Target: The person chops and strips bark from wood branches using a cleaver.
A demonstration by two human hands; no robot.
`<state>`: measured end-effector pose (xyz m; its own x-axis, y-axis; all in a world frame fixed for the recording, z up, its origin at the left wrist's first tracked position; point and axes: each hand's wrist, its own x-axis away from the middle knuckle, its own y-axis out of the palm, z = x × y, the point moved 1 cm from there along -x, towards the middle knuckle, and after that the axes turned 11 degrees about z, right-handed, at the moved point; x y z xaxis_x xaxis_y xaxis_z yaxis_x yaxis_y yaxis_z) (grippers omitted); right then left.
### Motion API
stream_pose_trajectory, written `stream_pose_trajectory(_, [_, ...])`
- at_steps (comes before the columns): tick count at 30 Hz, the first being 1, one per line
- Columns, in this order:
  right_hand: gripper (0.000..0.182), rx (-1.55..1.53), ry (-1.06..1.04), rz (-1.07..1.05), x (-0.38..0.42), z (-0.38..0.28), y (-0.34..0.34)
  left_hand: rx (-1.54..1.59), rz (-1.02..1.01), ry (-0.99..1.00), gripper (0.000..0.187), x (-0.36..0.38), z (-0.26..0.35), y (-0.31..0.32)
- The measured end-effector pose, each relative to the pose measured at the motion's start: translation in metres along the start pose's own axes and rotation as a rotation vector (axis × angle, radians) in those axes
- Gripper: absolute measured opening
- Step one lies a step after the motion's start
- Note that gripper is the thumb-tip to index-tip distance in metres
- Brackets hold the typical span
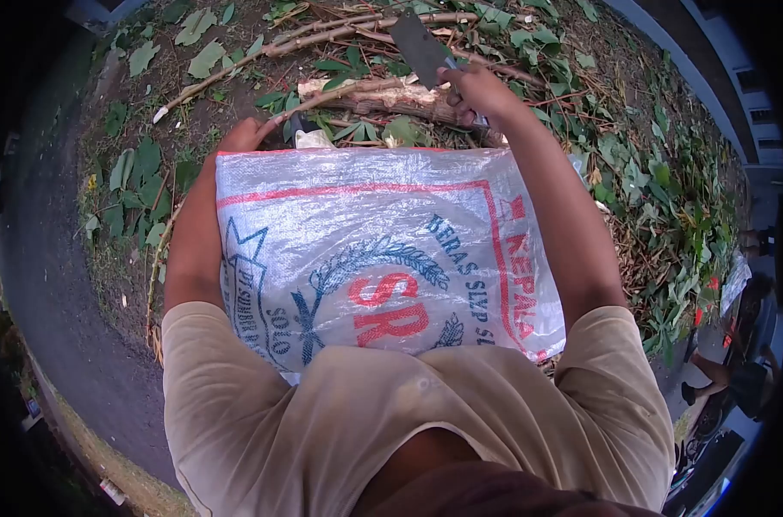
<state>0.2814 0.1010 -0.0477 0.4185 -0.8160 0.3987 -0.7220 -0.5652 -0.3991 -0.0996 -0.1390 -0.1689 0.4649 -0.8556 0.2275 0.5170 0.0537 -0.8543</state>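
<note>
R hand [476,93] fist-tight on cleaver [419,45], L hand [240,136] on branch [322,96]

Both arms are stretched forward and bare below short sleeves. The left hand [243,135] is closed in a loose fist, knuckles up. The right hand [476,93] is raised slightly higher, its fingers curled tight in a grip.

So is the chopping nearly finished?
Not nearly, it seems. Done: cut leaves and twigs already litter the ground. In hand: the right hand grips a cleaver raised over a thick branch, while the left hand holds a thin stem. Left: long branches beyond lie whole. A sack covers the lap.
</note>
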Motion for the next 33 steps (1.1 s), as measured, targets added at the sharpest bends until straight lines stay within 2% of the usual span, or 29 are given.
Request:
stream_pose_trajectory(3, [0.033,-0.201,-0.312,0.135,0.027,-0.073,-0.03,0.032,-0.012,-0.018,0.076,-0.017,-0.005,-0.009])
stream_pose_trajectory(4, [0.033,-0.2,-0.308,0.139,0.037,-0.094,-0.038,0.048,0.014,0.01,0.076,-0.024,-0.007,-0.01])
stream_pose_trajectory(5, [0.028,-0.279,-0.431,0.219,0.047,-0.117,-0.045,0.067,0.04,0.034,0.076,-0.027,-0.008,-0.007])
stream_pose_trajectory(6, [0.024,-0.358,-0.549,0.293,0.055,-0.134,-0.049,0.07,0.077,0.078,0.077,-0.023,0.008,-0.016])
stream_pose_trajectory(7, [0.023,-0.5,-0.593,0.262,0.06,-0.145,-0.05,0.072,0.071,0.069,0.077,-0.023,0.017,-0.019])
stream_pose_trajectory(9, [0.024,-0.552,-0.851,0.401,0.066,-0.141,-0.034,-0.011,-0.035,0.091,0.084,-0.037,0.029,-0.019])
stream_pose_trajectory(10, [0.024,-0.555,-0.856,0.396,0.06,-0.127,-0.022,-0.07,-0.103,0.114,0.085,-0.044,0.032,-0.014])
stream_pose_trajectory(12, [0.02,-0.642,-0.907,0.393,0.037,-0.07,0.011,-0.104,-0.082,0.118,0.085,-0.047,0.031,-0.009])
stream_pose_trajectory(13, [0.029,-0.545,-0.757,0.428,0.032,-0.039,0.028,-0.136,-0.072,0.127,0.086,-0.05,0.032,-0.008])
stream_pose_trajectory(14, [0.028,-0.329,-0.608,0.446,0.023,-0.001,0.043,-0.143,-0.139,0.118,0.081,-0.052,0.031,-0.007])
stream_pose_trajectory(15, [0.032,-0.095,-0.583,0.495,0.026,0.026,0.056,-0.139,-0.139,0.119,0.081,-0.051,0.028,-0.002])
stream_pose_trajectory(16, [0.039,0.058,-0.432,0.431,0.024,0.045,0.062,-0.105,-0.084,0.141,0.08,-0.048,0.022,0.004])
stream_pose_trajectory(18, [0.042,0.083,-0.395,0.386,0.009,0.056,0.062,-0.063,-0.018,0.159,0.08,-0.052,0.014,0.005])
stream_pose_trajectory(19, [0.045,0.101,-0.338,0.349,0.008,0.054,0.061,-0.099,-0.051,0.177,0.071,-0.058,0.008,0.007])
stream_pose_trajectory(20, [0.047,0.082,-0.367,0.403,-0.003,0.043,0.05,-0.132,-0.096,0.189,0.067,-0.06,0.003,0.015])
stream_pose_trajectory(21, [0.046,-0.016,-0.521,0.438,0.007,0.002,0.033,-0.126,-0.12,0.181,0.067,-0.061,-0.009,0.023])
stream_pose_trajectory(22, [0.046,-0.124,-0.648,0.424,0.012,-0.034,0.017,-0.156,-0.107,0.36,0.061,-0.064,-0.022,0.027])
stream_pose_trajectory(23, [0.044,-0.065,-0.848,0.588,0.03,-0.073,0.003,-0.17,-0.097,0.449,0.068,-0.067,-0.027,0.029])
stream_pose_trajectory(24, [0.044,-0.096,-0.998,0.532,0.012,-0.086,-0.011,-0.184,-0.084,0.539,0.079,-0.069,-0.033,0.031])
stream_pose_trajectory(25, [0.044,-0.094,-0.998,0.532,0.018,-0.102,-0.011,-0.243,-0.066,0.554,0.084,-0.069,-0.032,0.032])
stream_pose_trajectory(27, [0.03,-0.537,-1.141,0.581,0.034,-0.133,0.0,-0.298,-0.037,0.568,0.089,-0.069,-0.031,0.032])
stream_pose_trajectory(28, [0.03,-0.534,-1.15,0.576,0.037,-0.12,0.013,-0.316,-0.07,0.54,0.091,-0.066,-0.024,0.03])
stream_pose_trajectory(30, [0.042,-0.153,-0.687,0.634,0.022,-0.023,0.062,-0.341,-0.091,0.506,0.093,-0.056,-0.022,0.025])
stream_pose_trajectory(31, [0.046,0.394,-0.623,0.488,-0.032,0.066,0.085,-0.362,-0.015,0.609,0.088,-0.05,-0.023,0.029])
stream_pose_trajectory(32, [0.046,0.363,-0.461,0.34,-0.033,0.088,0.089,-0.39,0.065,0.721,0.083,-0.053,-0.02,0.029])
stream_pose_trajectory(33, [0.045,0.346,-0.395,0.265,-0.038,0.078,0.083,-0.271,-0.001,0.478,0.069,-0.064,-0.009,0.025])
